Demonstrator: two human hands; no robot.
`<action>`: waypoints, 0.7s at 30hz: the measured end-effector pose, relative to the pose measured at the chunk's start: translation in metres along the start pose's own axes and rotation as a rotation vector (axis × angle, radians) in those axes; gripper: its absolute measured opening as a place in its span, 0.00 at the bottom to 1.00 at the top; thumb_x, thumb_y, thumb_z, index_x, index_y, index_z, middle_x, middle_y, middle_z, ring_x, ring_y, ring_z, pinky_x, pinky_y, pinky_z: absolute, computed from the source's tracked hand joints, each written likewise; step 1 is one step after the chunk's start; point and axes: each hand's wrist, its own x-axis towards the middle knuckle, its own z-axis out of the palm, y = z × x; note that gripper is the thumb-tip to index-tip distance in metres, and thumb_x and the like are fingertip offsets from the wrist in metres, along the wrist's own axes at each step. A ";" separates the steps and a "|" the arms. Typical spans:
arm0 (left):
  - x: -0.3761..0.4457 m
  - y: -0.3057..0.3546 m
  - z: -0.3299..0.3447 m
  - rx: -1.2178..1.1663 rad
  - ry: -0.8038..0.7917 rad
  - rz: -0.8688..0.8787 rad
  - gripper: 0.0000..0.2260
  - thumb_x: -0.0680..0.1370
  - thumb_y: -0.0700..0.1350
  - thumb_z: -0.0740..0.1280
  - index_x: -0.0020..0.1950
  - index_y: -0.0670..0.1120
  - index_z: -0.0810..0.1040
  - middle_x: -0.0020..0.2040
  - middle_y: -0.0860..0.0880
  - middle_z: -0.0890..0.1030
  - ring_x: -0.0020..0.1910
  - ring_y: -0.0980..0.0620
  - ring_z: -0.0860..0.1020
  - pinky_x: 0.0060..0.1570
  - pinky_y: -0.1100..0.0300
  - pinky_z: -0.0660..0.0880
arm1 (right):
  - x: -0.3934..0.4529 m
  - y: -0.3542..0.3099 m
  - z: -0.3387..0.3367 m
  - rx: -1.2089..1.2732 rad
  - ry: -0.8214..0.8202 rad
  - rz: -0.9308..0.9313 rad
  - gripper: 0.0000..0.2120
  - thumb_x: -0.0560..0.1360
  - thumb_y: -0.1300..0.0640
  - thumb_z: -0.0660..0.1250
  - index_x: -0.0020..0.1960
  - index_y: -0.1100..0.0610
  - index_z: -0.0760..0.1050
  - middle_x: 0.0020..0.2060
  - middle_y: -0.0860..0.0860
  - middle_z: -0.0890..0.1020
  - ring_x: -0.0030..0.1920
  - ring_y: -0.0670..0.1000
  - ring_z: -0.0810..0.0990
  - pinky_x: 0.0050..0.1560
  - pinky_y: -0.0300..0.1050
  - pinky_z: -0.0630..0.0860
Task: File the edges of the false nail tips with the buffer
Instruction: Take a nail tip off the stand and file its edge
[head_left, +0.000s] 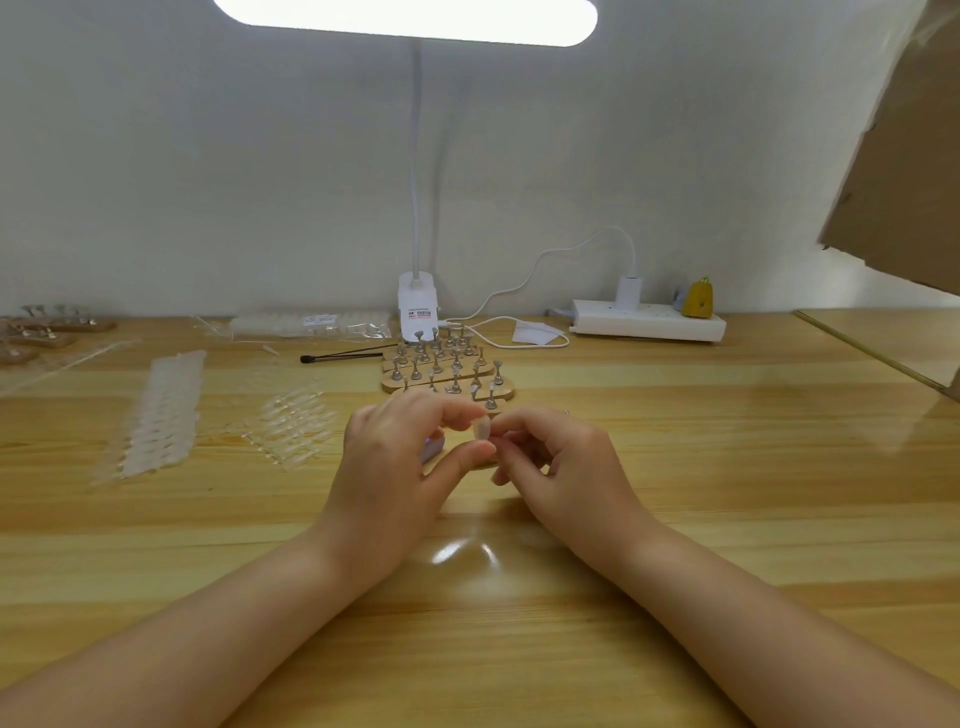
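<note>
A clear false nail tip (481, 430) is held just above the wooden table (675, 519), in the middle of the view. My left hand (395, 462) pinches it between thumb and forefinger. My right hand (558, 457) has curled fingers, and its fingertips pinch the tip's right edge. A pale lilac buffer block (433, 450) shows behind my left fingers, mostly hidden; I cannot tell whether it is held or lies on the table. Wooden stands with metal nail holders (447, 369) sit just beyond my hands, a few carrying tips.
Strips of clear nail tips (161, 410) and loose tips (291, 423) lie to the left. At the back are a bag of tips (311, 325), a black brush (343, 357), a lamp base (417, 306), a power strip (649, 323) and more stands (47, 330). Cardboard (904, 156) hangs upper right.
</note>
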 end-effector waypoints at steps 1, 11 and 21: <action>0.000 0.000 0.000 0.010 -0.007 -0.007 0.12 0.72 0.60 0.66 0.51 0.55 0.78 0.47 0.59 0.80 0.48 0.65 0.75 0.55 0.61 0.64 | 0.000 0.000 0.000 0.004 -0.006 -0.010 0.04 0.76 0.65 0.68 0.49 0.60 0.80 0.37 0.51 0.83 0.35 0.47 0.82 0.36 0.30 0.71; 0.002 -0.003 -0.001 -0.024 -0.009 -0.021 0.10 0.72 0.59 0.67 0.51 0.59 0.78 0.44 0.58 0.80 0.46 0.61 0.77 0.51 0.44 0.73 | -0.001 0.002 0.002 0.053 -0.005 0.040 0.05 0.76 0.66 0.67 0.47 0.58 0.79 0.36 0.50 0.83 0.35 0.46 0.83 0.35 0.31 0.72; 0.002 -0.006 0.000 -0.042 -0.030 -0.028 0.11 0.72 0.61 0.66 0.51 0.59 0.78 0.42 0.60 0.80 0.45 0.60 0.78 0.53 0.44 0.72 | -0.002 -0.003 0.001 0.085 0.006 0.026 0.10 0.76 0.67 0.68 0.45 0.52 0.77 0.35 0.47 0.81 0.34 0.45 0.83 0.35 0.32 0.74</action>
